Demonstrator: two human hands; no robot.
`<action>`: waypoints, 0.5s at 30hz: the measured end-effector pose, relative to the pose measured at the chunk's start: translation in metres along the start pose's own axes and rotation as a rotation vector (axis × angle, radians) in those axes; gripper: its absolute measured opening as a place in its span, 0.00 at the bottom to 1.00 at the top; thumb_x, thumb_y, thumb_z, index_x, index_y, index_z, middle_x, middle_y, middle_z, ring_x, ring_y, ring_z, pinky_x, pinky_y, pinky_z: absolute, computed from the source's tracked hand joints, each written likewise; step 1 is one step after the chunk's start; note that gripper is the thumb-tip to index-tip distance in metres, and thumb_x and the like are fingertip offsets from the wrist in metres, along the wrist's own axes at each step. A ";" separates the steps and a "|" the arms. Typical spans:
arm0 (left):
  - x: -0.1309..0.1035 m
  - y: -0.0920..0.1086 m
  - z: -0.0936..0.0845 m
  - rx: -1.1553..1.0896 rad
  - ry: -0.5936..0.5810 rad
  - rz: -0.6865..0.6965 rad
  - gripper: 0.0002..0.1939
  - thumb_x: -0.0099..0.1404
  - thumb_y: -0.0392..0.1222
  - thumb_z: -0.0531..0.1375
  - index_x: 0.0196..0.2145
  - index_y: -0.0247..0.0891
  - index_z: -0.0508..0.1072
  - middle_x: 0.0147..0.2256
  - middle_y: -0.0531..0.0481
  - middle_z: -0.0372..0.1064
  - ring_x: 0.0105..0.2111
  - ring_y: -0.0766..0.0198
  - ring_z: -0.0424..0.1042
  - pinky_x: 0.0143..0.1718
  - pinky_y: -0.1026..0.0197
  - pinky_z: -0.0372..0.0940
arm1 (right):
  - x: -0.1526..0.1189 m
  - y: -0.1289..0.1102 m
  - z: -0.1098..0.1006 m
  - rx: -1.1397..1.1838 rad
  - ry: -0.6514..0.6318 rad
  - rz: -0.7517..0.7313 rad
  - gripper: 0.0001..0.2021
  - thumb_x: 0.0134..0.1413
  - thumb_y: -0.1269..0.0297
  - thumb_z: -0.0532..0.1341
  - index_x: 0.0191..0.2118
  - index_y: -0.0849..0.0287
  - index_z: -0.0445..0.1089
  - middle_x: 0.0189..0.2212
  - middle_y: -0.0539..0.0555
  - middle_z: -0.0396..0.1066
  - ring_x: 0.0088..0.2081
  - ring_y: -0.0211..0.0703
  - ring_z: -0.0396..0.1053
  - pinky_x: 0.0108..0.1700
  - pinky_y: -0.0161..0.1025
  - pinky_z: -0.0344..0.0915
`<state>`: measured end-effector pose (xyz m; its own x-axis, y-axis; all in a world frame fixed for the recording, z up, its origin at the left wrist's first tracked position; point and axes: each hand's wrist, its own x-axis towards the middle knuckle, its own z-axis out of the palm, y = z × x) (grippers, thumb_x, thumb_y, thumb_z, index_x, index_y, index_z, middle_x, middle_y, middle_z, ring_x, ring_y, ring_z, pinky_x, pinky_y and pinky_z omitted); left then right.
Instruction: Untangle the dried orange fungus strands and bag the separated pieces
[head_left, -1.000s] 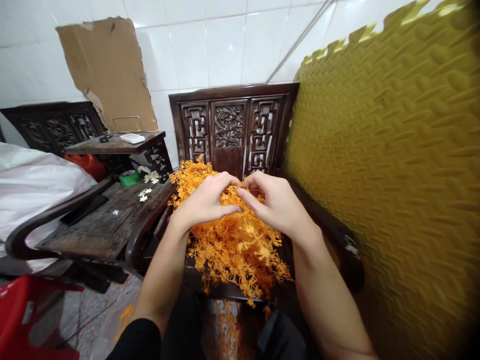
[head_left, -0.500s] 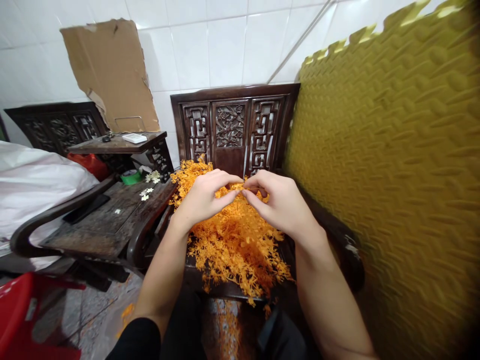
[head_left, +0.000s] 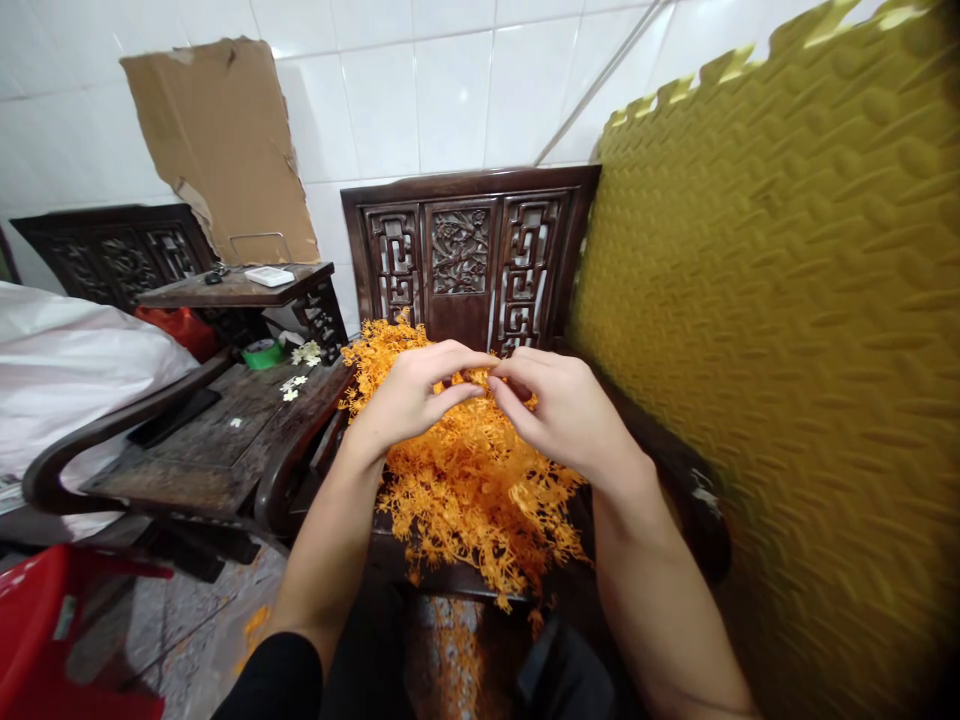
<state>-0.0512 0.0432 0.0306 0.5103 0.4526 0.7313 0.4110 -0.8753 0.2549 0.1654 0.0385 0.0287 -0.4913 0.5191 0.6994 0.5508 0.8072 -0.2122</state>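
Note:
A large heap of orange artificial flower sprigs [head_left: 469, 510], branching and lacy, lies on the seat of a dark wooden chair. Above it, my left hand [head_left: 424, 395] and my right hand [head_left: 555, 405] meet fingertip to fingertip. The left index finger and thumb curve together in a loose pinch against the right fingers. My right thumb and index finger are also closed in a pinch. A small bit of orange sprig seems to be between the fingertips, mostly hidden by them and hard to separate from the heap behind.
Behind the heap rises the carved chair back [head_left: 469, 260]. A yellow foam mat [head_left: 780, 300] stands close on the right. To the left are a second chair with green tape [head_left: 262, 353] and pale flower pieces [head_left: 292, 387], a cardboard sheet [head_left: 221, 150] and a red stool [head_left: 45, 630].
Both hands keep nearly the same place, with small shifts of the fingers. My left index finger now reaches further over the right fingertips. Sprigs at the heap's right side have spread slightly.

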 end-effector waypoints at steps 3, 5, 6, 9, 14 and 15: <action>0.000 0.002 -0.001 0.003 0.034 -0.038 0.11 0.72 0.37 0.65 0.51 0.40 0.81 0.46 0.47 0.82 0.45 0.62 0.80 0.50 0.58 0.72 | 0.000 -0.002 0.000 0.026 0.052 -0.013 0.10 0.66 0.69 0.57 0.35 0.64 0.75 0.29 0.54 0.71 0.29 0.38 0.65 0.35 0.39 0.59; 0.002 0.003 -0.001 -0.009 0.072 -0.083 0.09 0.71 0.34 0.64 0.47 0.39 0.82 0.44 0.47 0.82 0.43 0.62 0.80 0.49 0.58 0.72 | 0.000 -0.004 0.001 0.055 0.083 -0.010 0.09 0.65 0.69 0.58 0.34 0.63 0.74 0.28 0.52 0.71 0.27 0.36 0.64 0.34 0.38 0.58; 0.002 0.004 0.000 -0.026 0.091 -0.118 0.09 0.70 0.32 0.64 0.45 0.38 0.82 0.42 0.48 0.82 0.42 0.63 0.79 0.48 0.58 0.72 | 0.000 -0.006 0.002 0.070 0.094 -0.005 0.09 0.64 0.70 0.59 0.33 0.63 0.73 0.26 0.51 0.70 0.26 0.35 0.63 0.33 0.38 0.58; 0.004 0.006 0.005 -0.118 0.149 -0.267 0.09 0.65 0.28 0.64 0.39 0.37 0.83 0.38 0.49 0.82 0.38 0.63 0.79 0.43 0.59 0.71 | 0.001 -0.009 0.006 0.084 0.108 0.026 0.09 0.61 0.70 0.59 0.28 0.61 0.70 0.23 0.49 0.68 0.24 0.34 0.60 0.31 0.37 0.55; 0.006 0.011 0.024 -0.039 0.312 -0.400 0.09 0.60 0.28 0.66 0.34 0.38 0.84 0.34 0.49 0.83 0.33 0.62 0.79 0.39 0.58 0.72 | 0.006 -0.006 0.015 0.004 0.095 0.097 0.09 0.58 0.69 0.59 0.26 0.60 0.66 0.22 0.49 0.68 0.23 0.35 0.60 0.31 0.38 0.53; 0.006 0.009 0.027 0.035 0.354 -0.385 0.10 0.60 0.27 0.64 0.34 0.38 0.84 0.34 0.49 0.83 0.34 0.62 0.79 0.40 0.58 0.72 | 0.006 -0.007 0.015 -0.010 0.100 0.114 0.09 0.57 0.69 0.59 0.26 0.60 0.66 0.22 0.49 0.67 0.23 0.35 0.60 0.30 0.38 0.53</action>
<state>-0.0243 0.0429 0.0202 0.0334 0.6499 0.7593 0.5462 -0.6481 0.5307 0.1482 0.0405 0.0240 -0.3556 0.5767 0.7355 0.6060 0.7414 -0.2883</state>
